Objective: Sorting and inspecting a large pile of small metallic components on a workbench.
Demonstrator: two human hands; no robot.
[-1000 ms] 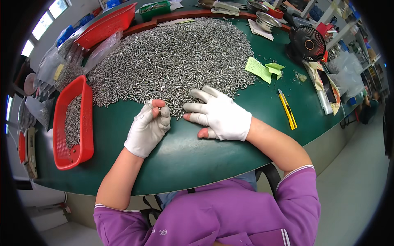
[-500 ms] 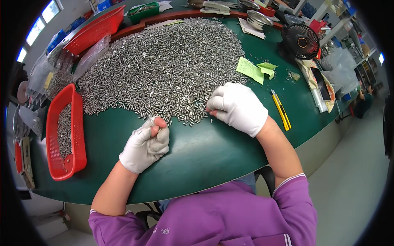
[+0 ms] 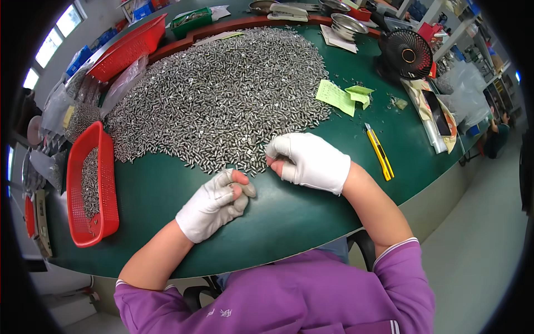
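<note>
A broad heap of small silvery cylindrical metal parts [image 3: 222, 94] covers the middle of the green table. At its near edge, my right hand [image 3: 311, 162], in a white glove with bare fingertips, is closed in a pinch beside the parts. My left hand [image 3: 214, 205], gloved the same way, is curled closed just in front of the heap, lower and to the left. Whatever either hand holds is hidden or too small to make out. On the left stands a red perforated basket [image 3: 109, 206] with more of these parts inside.
A yellow utility knife [image 3: 380, 153] lies right of my right hand, below green paper slips [image 3: 336, 97]. A black fan [image 3: 407, 54] and a phone [image 3: 436, 113] are farther right. Another red basket [image 3: 130, 50] leans at the far left. A stapler [image 3: 288, 12] sits at the back.
My left hand has moved right and slightly nearer to me, its fingers a little looser. My right hand has shifted left and nearer to me, along the heap's edge.
</note>
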